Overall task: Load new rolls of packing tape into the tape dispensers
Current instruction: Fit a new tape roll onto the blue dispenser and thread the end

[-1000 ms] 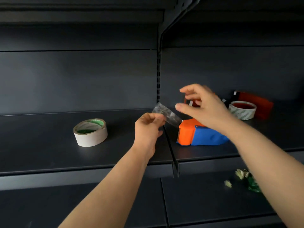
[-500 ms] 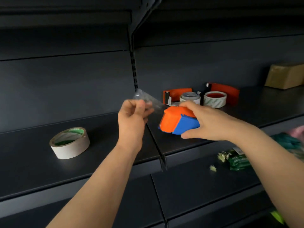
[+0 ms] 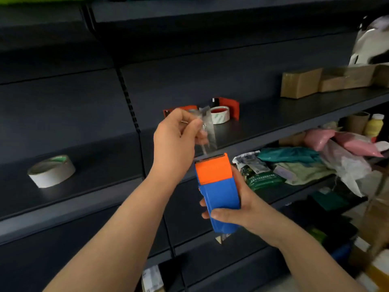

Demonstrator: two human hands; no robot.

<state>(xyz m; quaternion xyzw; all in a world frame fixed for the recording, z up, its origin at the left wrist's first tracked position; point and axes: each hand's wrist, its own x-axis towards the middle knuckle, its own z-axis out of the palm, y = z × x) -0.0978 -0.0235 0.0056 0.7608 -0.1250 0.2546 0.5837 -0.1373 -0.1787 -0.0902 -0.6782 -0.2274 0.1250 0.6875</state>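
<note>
The left hand [image 3: 175,142] is found pinching a clear tape strip [image 3: 210,133] between thumb and fingertips, just above the dispenser [image 3: 217,192]. The dispenser is gripped round its blue body by the right hand [image 3: 242,211], below the left. The strip is judged thin, limp and sticky, best held at its free end; the dispenser light and rigid, best held by the body.

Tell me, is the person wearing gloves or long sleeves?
No gloves and no sleeves show. The left hand and the right hand are bare, and so are the left forearm and the right forearm, right down to the picture's edge. No ring shows on the fingers, and no watch or bracelet either.
</note>
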